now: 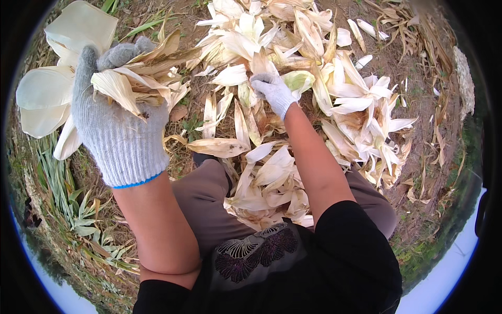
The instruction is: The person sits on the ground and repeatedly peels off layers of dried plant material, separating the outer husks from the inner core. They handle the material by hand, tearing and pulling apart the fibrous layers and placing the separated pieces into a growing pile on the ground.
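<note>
My left hand (121, 114), in a light grey knitted glove with a blue-edged cuff, is raised at the left, close to the camera. Its fingers are curled around a bunch of dry corn husks (137, 82). Broad pale husk leaves (47, 88) spread out beyond the thumb side. Farther down, over the ground in front of me, my right hand (272, 92) wears a similar glove. Its fingers are bent against a pale brown corn husk (263, 64) and appear to pinch its lower end. The fingertips are partly hidden. A greenish husk (299, 81) lies just beside that hand.
Stripped husks form a loose heap (361, 102) ahead and to the right. More husks (274, 172) lie between my legs (208, 192). Green-grey stalks and leaves (59, 176) lie at the left. Brown dry leaves (408, 23) are scattered on bare soil at the far right.
</note>
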The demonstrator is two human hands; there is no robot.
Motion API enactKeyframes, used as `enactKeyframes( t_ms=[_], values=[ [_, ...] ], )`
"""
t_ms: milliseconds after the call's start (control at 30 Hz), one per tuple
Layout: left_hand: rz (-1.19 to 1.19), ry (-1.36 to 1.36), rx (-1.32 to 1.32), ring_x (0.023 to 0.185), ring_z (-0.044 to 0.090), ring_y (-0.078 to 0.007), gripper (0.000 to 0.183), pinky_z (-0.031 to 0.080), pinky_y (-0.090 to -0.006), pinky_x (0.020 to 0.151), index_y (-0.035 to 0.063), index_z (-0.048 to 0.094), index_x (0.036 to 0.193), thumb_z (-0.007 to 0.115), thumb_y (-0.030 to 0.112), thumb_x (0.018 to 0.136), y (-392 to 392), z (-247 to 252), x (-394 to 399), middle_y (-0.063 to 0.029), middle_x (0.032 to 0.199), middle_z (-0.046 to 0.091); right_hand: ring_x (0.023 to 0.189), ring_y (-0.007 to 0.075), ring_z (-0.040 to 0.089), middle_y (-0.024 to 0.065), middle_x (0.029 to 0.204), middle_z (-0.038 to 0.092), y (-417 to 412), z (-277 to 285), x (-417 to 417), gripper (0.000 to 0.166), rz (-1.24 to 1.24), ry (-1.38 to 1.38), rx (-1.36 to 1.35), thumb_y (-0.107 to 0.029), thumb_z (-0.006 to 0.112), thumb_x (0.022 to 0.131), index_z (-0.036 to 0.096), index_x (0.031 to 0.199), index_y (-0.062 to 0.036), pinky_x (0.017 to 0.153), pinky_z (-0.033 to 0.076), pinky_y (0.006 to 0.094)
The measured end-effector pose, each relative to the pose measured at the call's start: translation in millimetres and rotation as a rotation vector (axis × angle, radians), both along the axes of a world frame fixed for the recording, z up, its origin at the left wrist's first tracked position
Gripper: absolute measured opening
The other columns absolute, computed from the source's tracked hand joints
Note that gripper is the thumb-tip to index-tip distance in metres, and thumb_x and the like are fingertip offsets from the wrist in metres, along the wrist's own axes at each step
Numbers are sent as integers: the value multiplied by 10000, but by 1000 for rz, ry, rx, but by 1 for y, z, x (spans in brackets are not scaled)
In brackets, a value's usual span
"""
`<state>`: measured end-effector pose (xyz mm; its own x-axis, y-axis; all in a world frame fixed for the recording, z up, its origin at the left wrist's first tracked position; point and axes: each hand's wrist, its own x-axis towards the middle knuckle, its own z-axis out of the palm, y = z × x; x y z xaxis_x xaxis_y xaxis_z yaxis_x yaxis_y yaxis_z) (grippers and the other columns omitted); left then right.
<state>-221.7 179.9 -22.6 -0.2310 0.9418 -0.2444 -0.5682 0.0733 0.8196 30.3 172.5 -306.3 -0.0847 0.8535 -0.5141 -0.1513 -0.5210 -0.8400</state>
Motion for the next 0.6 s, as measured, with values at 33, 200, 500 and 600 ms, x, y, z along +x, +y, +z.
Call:
enactKeyframes(
  t_ms=[33,200,500,600],
  values=[
    [1,32,3,1060,581,-312,420,419,-490,953,-9,631,982,414,346,1036,4,1,6,-157,1010,688,751,131,625,57,857,685,-14,14,0,254,285,-70,-42,-187,683,857,687,1052,-24,691,502,269],
    [105,-171,-83,1120,560,-328,423,403,-498,991,-5,628,1033,381,338,1042,28,0,42,-185,1112,669,1006,233,643,126,1076,691,-25,3,23,412,388,-542,55,-307,638,855,659,1145,-13,904,493,328],
    [151,-272,-107,1160,530,-359,418,318,-530,1067,-30,593,1089,369,320,1041,51,-12,64,-208,1138,645,1138,361,607,216,1235,628,33,-8,13,630,105,-810,-24,-364,710,772,563,1277,-17,996,464,408],
    [177,-275,-131,1099,560,-344,406,383,-484,1032,-46,585,1077,383,303,1036,55,-4,70,-205,1094,643,1141,387,592,253,1216,622,6,-19,-5,609,340,-728,97,-411,668,795,571,1237,-3,969,471,432]
  ],
)
